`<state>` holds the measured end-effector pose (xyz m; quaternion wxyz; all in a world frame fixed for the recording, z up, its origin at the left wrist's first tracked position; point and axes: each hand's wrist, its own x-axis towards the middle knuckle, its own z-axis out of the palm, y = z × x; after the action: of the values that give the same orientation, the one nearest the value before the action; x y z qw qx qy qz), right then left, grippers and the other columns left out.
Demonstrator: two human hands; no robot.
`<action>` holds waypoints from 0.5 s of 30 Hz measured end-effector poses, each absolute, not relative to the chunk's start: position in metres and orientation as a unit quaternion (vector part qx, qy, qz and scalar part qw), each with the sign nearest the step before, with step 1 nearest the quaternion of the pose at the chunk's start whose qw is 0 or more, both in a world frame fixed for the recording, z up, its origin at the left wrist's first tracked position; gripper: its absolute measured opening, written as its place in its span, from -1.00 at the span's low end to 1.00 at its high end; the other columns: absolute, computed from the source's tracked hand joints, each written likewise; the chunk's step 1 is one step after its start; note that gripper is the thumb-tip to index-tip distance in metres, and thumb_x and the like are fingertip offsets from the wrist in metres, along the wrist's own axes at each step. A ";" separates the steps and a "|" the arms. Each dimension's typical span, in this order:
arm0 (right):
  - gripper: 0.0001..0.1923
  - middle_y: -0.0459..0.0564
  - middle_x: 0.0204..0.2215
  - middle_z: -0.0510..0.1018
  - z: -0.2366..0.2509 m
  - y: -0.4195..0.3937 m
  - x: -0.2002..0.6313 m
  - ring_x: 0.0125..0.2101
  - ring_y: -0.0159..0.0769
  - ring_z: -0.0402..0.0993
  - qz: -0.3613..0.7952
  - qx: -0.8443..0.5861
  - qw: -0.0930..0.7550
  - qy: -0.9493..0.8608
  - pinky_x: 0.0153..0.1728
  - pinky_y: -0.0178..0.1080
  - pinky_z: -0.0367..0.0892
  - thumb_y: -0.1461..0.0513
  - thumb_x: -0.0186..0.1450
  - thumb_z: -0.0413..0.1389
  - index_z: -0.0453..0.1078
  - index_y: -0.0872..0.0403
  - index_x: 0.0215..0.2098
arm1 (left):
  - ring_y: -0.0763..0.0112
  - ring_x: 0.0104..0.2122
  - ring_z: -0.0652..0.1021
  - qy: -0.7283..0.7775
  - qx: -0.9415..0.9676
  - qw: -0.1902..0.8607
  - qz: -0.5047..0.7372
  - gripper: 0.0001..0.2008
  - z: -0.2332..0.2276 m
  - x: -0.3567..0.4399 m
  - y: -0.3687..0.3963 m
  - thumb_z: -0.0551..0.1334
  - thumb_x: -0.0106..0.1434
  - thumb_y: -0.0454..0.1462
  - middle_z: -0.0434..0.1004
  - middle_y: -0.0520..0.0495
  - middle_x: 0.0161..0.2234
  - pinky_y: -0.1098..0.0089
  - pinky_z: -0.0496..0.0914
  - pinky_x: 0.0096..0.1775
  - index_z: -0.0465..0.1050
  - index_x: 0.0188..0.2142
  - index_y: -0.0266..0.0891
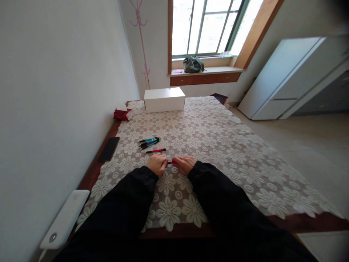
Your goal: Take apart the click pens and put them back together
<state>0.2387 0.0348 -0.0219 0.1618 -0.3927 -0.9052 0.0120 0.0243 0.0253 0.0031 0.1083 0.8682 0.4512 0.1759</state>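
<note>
Both of my hands meet over the lace tablecloth [169, 214], with a red and black pen [171, 162] stretched between them. My left hand [157, 163] is closed round the pen's black end. Around its red end the fingers of my right hand [184, 163] are closed; most of the pen is hidden by the fingers. Just beyond my left hand lies another red and black pen [156, 150]. Behind that one is a small pile of several pens [149, 142], blue, black and red.
A white box [164, 100] stands at the table's far end. Along the left edge are a red tissue pack [122, 114], a black phone [109, 149] and a white power strip [65, 218]. The wall [68, 91] rises close on the left.
</note>
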 end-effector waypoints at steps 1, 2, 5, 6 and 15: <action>-0.77 -0.03 -0.30 0.60 -0.022 0.034 0.239 -0.37 -0.32 0.48 0.014 -0.392 0.167 -0.905 -0.35 -0.29 0.14 0.12 0.46 -0.01 0.43 0.03 -0.14 | 0.29 -0.33 0.45 0.453 0.867 0.108 0.175 -0.62 0.003 0.024 0.025 0.03 0.41 -0.24 0.48 -0.08 -0.44 0.29 0.34 -0.19 0.42 -0.51 -0.20; -0.75 -0.02 -0.30 0.59 -0.021 0.034 0.239 -0.35 -0.32 0.49 0.014 -0.392 0.171 -0.904 -0.33 -0.29 0.16 0.11 0.47 -0.04 0.44 0.03 -0.15 | 0.28 -0.32 0.46 0.454 0.866 0.108 0.179 -0.63 0.002 0.024 0.025 0.03 0.42 -0.24 0.50 -0.08 -0.42 0.29 0.35 -0.19 0.44 -0.49 -0.20; -0.71 0.00 -0.31 0.57 -0.020 0.034 0.239 -0.32 -0.31 0.50 0.017 -0.401 0.175 -0.899 -0.31 -0.30 0.18 0.14 0.49 -0.07 0.45 0.05 -0.21 | 0.28 -0.26 0.50 0.439 0.865 0.125 0.209 -0.75 0.001 0.024 0.026 0.09 0.41 -0.18 0.56 -0.08 -0.31 0.30 0.37 -0.16 0.50 -0.29 -0.19; -0.72 0.00 -0.30 0.57 -0.020 0.034 0.239 -0.32 -0.32 0.50 0.022 -0.408 0.173 -0.896 -0.32 -0.31 0.19 0.15 0.48 -0.06 0.45 0.05 -0.21 | 0.29 -0.24 0.50 0.431 0.865 0.134 0.221 -0.79 0.001 0.024 0.027 0.14 0.39 -0.16 0.57 -0.07 -0.28 0.30 0.38 -0.15 0.51 -0.23 -0.18; -0.77 -0.01 -0.21 0.62 -0.020 0.030 0.238 -0.29 -0.29 0.52 0.036 -0.419 0.201 -0.885 -0.33 -0.30 0.21 0.10 0.45 0.01 0.42 0.01 -0.07 | 0.29 -0.32 0.49 0.450 0.851 0.133 0.235 -0.59 -0.001 0.023 0.026 0.02 0.45 -0.14 0.54 -0.08 -0.44 0.30 0.38 -0.17 0.51 -0.42 -0.20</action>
<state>0.2382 0.0304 -0.0200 0.2006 -0.4187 -0.8850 0.0359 0.0225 0.0260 -0.0007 0.1334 0.8511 0.4498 0.2354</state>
